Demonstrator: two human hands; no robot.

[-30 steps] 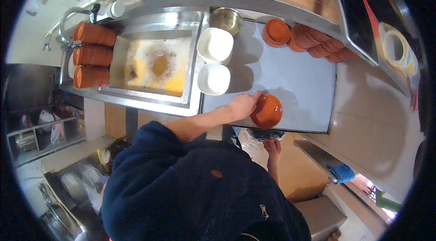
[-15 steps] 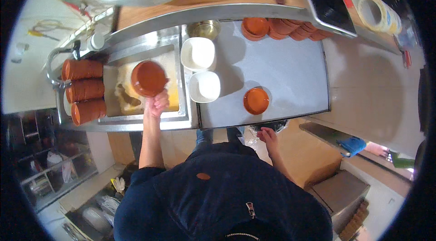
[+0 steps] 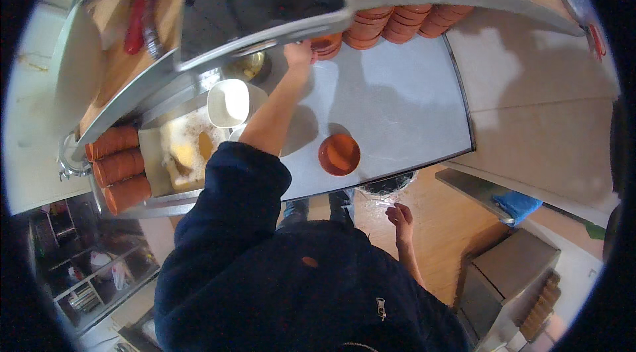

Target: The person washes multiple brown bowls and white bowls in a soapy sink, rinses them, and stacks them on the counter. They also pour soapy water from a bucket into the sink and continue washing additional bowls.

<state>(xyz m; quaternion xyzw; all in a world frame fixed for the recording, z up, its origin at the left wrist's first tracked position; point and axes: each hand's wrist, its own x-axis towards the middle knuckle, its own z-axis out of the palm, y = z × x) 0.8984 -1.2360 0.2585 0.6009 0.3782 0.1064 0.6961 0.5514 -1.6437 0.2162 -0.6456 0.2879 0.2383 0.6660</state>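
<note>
My left hand (image 3: 300, 55) reaches to the back of the grey worktop (image 3: 397, 113), its fingers closed on the rim of a terracotta bowl (image 3: 327, 41) at the top of a short stack. Part of that bowl lies behind the hand. A single terracotta bowl (image 3: 339, 154) stands near the worktop's front edge. My right hand (image 3: 400, 217) hangs empty in front of the worktop, fingers loosely bent and apart, close to a lined bin (image 3: 387, 185).
More stacks of terracotta bowls (image 3: 401, 24) line the back edge. Others lie on their sides (image 3: 116, 170) left of the foamy sink (image 3: 151, 153). A white tub (image 3: 230, 103) stands between sink and worktop. A dark, flat-topped appliance (image 3: 265, 4) overhangs the back.
My left hand has carried the terracotta bowl from above the sink rightward to the back stack. The view has turned and shifted right. My right hand still hangs low near the bin.
</note>
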